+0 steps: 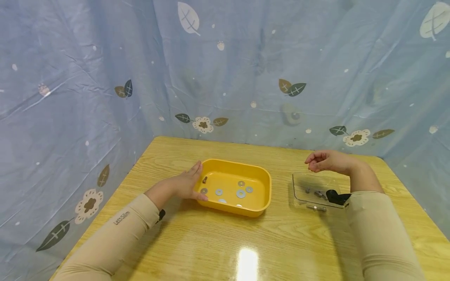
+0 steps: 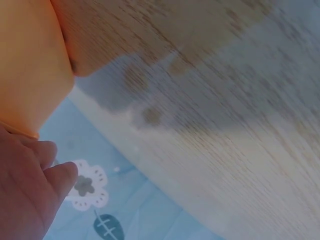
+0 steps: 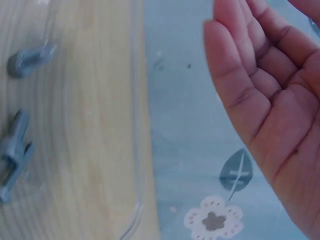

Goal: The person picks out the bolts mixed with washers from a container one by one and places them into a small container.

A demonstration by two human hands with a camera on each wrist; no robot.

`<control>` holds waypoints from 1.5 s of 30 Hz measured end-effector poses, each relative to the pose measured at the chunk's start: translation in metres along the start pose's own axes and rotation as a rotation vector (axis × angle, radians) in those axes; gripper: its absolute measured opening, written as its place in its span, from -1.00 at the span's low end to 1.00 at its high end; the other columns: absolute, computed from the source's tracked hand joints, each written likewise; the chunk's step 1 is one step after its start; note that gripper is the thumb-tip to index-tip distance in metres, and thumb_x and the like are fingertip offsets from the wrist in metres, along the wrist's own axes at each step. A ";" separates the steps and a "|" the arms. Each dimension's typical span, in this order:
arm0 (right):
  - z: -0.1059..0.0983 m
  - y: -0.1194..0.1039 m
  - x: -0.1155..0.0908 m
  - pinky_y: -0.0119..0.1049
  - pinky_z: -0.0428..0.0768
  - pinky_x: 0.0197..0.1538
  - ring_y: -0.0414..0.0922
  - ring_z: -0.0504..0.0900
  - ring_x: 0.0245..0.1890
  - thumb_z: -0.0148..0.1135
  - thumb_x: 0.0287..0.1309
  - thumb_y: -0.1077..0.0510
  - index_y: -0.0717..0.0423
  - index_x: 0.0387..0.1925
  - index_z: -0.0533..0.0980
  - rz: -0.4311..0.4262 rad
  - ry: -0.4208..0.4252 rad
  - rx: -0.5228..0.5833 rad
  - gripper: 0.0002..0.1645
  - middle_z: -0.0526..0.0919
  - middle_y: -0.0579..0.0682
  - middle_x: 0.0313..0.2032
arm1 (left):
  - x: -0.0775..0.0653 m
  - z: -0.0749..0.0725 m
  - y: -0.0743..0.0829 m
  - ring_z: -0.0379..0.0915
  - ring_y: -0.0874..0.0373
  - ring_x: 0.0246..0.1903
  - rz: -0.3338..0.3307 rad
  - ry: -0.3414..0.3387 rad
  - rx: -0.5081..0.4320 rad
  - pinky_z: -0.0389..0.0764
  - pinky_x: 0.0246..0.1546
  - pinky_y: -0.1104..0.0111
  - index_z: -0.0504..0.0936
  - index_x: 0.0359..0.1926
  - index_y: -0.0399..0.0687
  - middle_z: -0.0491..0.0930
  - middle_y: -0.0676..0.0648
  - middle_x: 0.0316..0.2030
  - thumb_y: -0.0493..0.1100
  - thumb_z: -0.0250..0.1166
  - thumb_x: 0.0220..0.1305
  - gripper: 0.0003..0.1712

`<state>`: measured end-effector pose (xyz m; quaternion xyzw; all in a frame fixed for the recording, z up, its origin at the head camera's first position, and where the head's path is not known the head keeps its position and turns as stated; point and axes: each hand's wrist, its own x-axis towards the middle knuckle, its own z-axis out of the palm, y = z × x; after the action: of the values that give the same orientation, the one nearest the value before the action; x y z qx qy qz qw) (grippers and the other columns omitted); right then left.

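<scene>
My left hand (image 1: 184, 183) rests against the left end of a yellow plastic tray (image 1: 265, 187), its fingers along the outer side and its thumb at the front corner. In the left wrist view its fingers lie by the tray wall (image 2: 30, 65). Inside the tray lie several flat washers (image 1: 240, 193) and one small bolt (image 1: 204, 180). Above a clear plastic box (image 1: 294, 183), my right hand (image 1: 332, 162) hovers with loosely bent fingers. Its palm faces the right wrist camera, and nothing shows in it. Grey metal bolts (image 3: 30, 60) lie within the box.
Both containers stand on a wood-grain table (image 1: 225, 242), the tray left of the box. A blue curtain (image 1: 239, 78) with leaf and flower prints hangs behind the table and along its sides. A black strap piece (image 1: 337, 197) at my right wrist overlaps the box.
</scene>
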<state>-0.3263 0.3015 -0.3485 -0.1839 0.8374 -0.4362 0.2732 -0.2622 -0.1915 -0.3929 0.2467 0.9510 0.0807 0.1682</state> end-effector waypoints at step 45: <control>0.162 -0.135 0.169 -0.13 0.47 0.02 0.15 0.52 -0.12 0.16 0.18 0.20 0.32 -0.07 0.47 -0.280 -0.023 -0.052 -0.68 0.57 0.22 -0.18 | 0.003 -0.004 0.002 -0.39 -0.02 0.38 -0.040 -0.014 0.030 -0.11 0.31 0.02 -0.42 0.39 -0.26 -0.52 -0.21 0.39 0.51 0.10 -0.07 0.38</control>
<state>-0.3489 0.0330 -0.3623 -0.3109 0.8115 -0.4460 0.2143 -0.2650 -0.1881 -0.3898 0.2308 0.9556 0.0614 0.1728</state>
